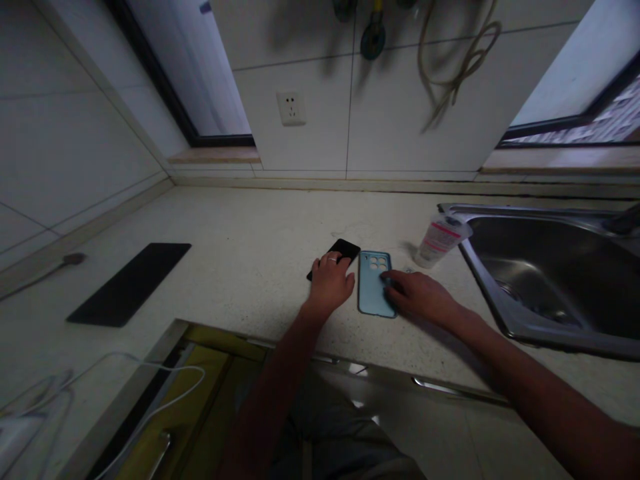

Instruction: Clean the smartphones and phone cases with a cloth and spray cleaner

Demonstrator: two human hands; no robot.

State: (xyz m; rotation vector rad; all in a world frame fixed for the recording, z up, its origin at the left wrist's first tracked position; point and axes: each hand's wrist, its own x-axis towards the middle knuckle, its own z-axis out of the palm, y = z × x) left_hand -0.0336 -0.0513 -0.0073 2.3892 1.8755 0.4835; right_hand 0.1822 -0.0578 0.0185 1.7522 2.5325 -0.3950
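A black smartphone (pixel 347 249) lies at a slant on the pale countertop. My left hand (pixel 331 283) rests over its near part, fingers spread and a ring on one of them. Just right of the phone, a light blue phone case (pixel 371 287) lies flat with its camera cutouts at the far end. The fingertips of my right hand (pixel 420 295) touch the case's right side, index finger stretched out and apart from the finger below it. Part of the phone is hidden under my left hand.
A clear plastic cup (pixel 440 241) with red print stands near the steel sink (pixel 477 287) at right. On the left lie a dark flat mat (pixel 131 283) and a white cable (pixel 165 368). The tiled wall holds a socket (pixel 291 109) and a looped cord (pixel 463 73).
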